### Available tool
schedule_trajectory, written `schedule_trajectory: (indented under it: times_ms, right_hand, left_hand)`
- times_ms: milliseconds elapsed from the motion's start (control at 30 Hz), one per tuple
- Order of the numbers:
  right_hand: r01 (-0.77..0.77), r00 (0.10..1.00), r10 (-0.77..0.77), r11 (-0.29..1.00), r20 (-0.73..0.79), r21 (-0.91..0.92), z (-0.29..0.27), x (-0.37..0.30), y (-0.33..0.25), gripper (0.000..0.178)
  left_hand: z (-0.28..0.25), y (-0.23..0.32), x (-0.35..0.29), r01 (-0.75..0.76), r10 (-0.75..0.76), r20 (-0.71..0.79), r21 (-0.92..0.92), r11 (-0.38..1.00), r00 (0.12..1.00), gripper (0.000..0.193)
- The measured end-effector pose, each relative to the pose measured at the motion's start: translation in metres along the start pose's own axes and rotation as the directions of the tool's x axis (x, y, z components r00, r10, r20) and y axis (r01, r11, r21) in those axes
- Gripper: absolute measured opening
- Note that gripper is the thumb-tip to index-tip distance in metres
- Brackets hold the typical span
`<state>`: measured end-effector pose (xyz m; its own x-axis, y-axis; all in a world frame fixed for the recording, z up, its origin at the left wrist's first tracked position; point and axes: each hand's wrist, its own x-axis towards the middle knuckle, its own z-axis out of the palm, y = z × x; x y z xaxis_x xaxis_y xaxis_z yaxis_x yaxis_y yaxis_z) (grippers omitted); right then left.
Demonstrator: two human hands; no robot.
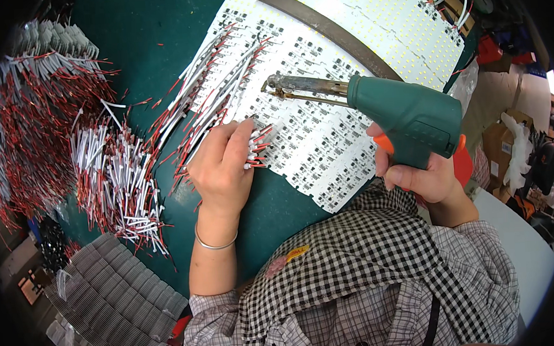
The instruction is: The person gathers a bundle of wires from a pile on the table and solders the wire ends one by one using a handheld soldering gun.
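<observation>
Left hand (221, 167) pinched — right hand (428, 179) curled

One soldering gun (407, 115), one curved bar (333, 31) and one bracelet (215, 247) show.

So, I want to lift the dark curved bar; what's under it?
White boards show along both sides of the dark curved bar; what it directly covers is hidden.
</observation>
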<state>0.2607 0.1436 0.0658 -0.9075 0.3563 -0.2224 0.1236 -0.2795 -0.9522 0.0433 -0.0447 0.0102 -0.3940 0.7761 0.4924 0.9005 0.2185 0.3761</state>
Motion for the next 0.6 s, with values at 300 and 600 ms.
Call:
schedule_trajectory:
  times_ms: [300, 600]
  right_hand:
    - [-0.01, 1.0, 0.01, 1.0, 0.027, -0.008, 0.001, 0.001, 0.004, 0.031]
    - [-0.035, 0.999, 0.036, 0.998, 0.023, -0.043, 0.004, -0.001, 0.014, 0.038]
  left_hand:
    - [0.003, 0.0, -0.001, 0.016, -0.016, 0.027, -0.009, 1.0, 1.0, 0.041]
    - [0.004, -0.002, -0.001, -0.027, 0.028, 0.016, -0.027, 0.999, 0.999, 0.037]
